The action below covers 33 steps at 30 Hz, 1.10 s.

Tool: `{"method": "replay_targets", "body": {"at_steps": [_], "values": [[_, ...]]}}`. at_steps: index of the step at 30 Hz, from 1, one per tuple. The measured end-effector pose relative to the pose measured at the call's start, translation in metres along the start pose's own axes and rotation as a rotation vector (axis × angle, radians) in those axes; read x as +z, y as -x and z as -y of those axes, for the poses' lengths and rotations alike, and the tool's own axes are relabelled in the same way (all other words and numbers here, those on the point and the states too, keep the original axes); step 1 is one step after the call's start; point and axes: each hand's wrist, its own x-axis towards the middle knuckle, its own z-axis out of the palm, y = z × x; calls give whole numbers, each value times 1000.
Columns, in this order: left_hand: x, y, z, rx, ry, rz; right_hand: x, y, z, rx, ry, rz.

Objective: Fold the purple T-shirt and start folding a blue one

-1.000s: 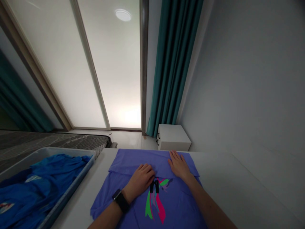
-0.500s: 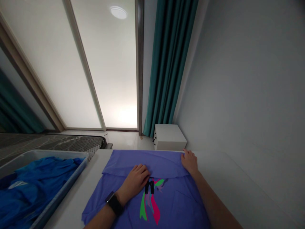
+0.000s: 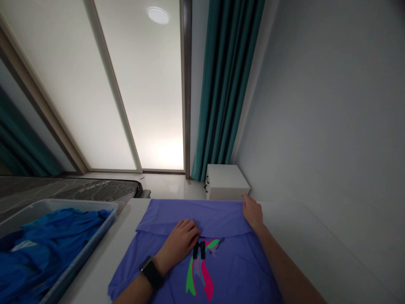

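A purple T-shirt (image 3: 228, 274) with a pink, green and black print lies spread on the white table (image 3: 316, 253), its far part folded over toward me. My left hand (image 3: 182, 241), a dark watch on its wrist, rests on the fold's edge near the print with fingers lightly curled, pressing the cloth. At the shirt's far right corner my right hand (image 3: 252, 212) lies with its fingers closed round the edge of the fabric.
A grey plastic bin (image 3: 79, 257) full of blue garments (image 3: 41, 249) stands at the left of the table. Beyond the table are a white bedside cabinet (image 3: 226, 185), a teal curtain (image 3: 226, 84), a frosted sliding door and a dark mattress (image 3: 63, 190).
My right hand slid from the middle of the fold out to the shirt's far right corner and closed on the edge. The left hand stayed put.
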Motion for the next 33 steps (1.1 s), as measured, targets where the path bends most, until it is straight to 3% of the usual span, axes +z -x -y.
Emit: {"method": "replay_targets", "body": {"at_steps": [7,11,14,16,24,33], "values": [[-1,-1,-1,-2,8,-3,-13,9,16,-73,55,-51],[-2,0,-2,6,18,-6,-14,19,51,-285,1,-4],[-3,0,-2,9,16,3,-7,36,81,-496,-102,121],[-2,0,-2,11,10,7,-2,47,95,-561,-138,185],[-5,-1,-4,24,-4,11,3,45,95,-488,-116,271],[-12,-3,-5,-29,-24,-53,1,52,100,-526,-114,274]]}}
